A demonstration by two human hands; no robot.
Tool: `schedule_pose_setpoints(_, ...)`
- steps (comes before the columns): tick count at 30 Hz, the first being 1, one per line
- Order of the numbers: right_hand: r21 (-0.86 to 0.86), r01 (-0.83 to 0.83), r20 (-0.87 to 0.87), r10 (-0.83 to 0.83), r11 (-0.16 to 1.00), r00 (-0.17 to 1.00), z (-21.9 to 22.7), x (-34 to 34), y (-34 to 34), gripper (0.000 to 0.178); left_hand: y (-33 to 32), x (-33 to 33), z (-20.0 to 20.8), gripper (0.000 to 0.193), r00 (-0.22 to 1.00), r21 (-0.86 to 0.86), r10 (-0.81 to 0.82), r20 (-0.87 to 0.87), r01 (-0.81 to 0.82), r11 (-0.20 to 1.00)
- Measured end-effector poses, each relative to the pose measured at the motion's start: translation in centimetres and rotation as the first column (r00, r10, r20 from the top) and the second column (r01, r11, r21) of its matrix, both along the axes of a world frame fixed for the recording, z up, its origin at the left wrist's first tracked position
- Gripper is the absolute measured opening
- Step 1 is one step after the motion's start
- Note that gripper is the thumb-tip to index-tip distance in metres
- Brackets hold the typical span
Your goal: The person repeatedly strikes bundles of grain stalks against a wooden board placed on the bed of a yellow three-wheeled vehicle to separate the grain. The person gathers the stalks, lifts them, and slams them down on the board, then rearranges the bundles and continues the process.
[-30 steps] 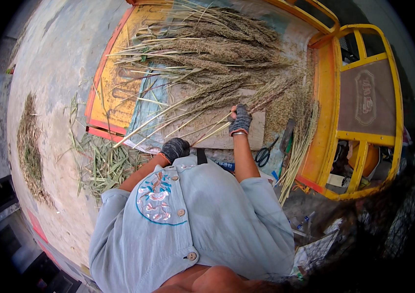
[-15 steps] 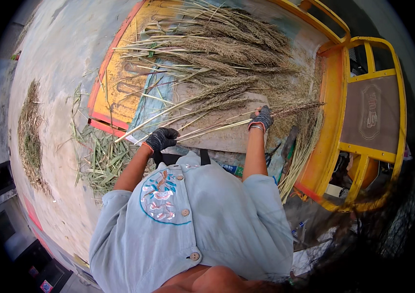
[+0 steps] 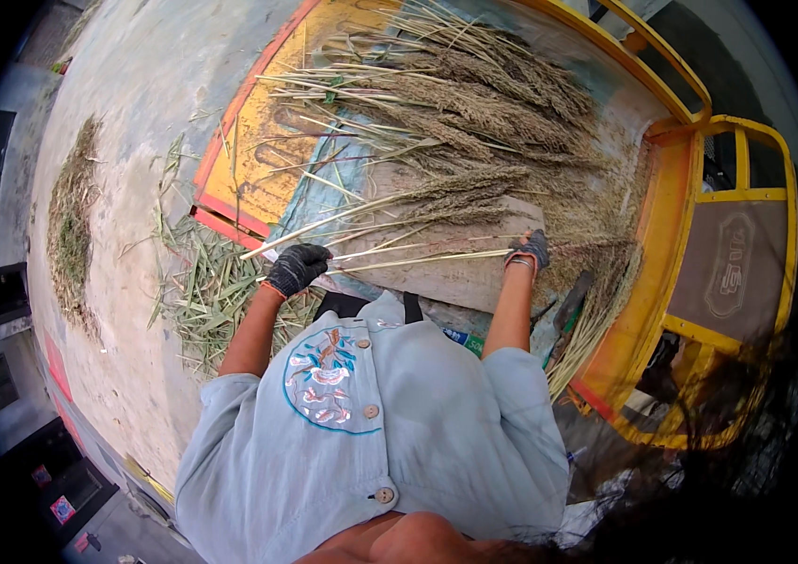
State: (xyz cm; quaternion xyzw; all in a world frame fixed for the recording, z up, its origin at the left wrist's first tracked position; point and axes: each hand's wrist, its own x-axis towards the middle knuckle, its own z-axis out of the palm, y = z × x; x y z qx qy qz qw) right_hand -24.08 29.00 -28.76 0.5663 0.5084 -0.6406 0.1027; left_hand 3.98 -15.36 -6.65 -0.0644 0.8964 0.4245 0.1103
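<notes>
My right hand (image 3: pixel 531 250), in a dark grey knit glove with bare fingertips, is closed round a few broomcorn stalks (image 3: pixel 437 258). Their brown seed heads (image 3: pixel 596 252) stick out past it to the right. My left hand (image 3: pixel 297 269), gloved the same way, has its fingers curled in beside the stalks' pale cut ends. What it pinches, if anything, is too small to make out. Just beyond both hands, more broomcorn (image 3: pixel 446 193) lies on a worn board (image 3: pixel 408 277). A large pile of broomcorn heads (image 3: pixel 484 94) spreads behind that.
The board and pile lie on a yellow cart bed (image 3: pixel 263 155) with red edges. Yellow rails and a brown backrest panel (image 3: pixel 731 263) stand at right. Several stripped stalks (image 3: pixel 596 334) and a dark blade-like tool (image 3: pixel 573 301) lie near right. Leaf scraps (image 3: pixel 216 296) cover the ground at left.
My hands are farther apart: the left has drawn left, away from the right, which keeps its grip on the stalks. The whole view has shifted, so the cart sits lower and farther right.
</notes>
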Motion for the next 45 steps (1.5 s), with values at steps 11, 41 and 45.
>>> schedule_pose_setpoints(11,-0.034,0.029,0.031,-0.028,0.999,0.999,-1.3,2.8,-4.0,0.022,2.7,1.3,-3.2,0.017,0.970,-0.460,0.205,0.133,-0.123,0.879)
schedule_pose_setpoints(41,0.507,-0.806,0.600,0.547,0.305,0.584,6.1,21.1,7.6,0.047,5.2,7.5,-5.6,0.027,0.864,-0.412,0.402,0.304,-0.261,0.873)
schedule_pose_setpoints(45,0.579,-0.617,0.522,0.339,0.533,0.782,6.6,22.0,7.6,0.046,5.1,7.9,-4.9,0.027,0.863,-0.366,0.374,0.341,-0.245,0.898)
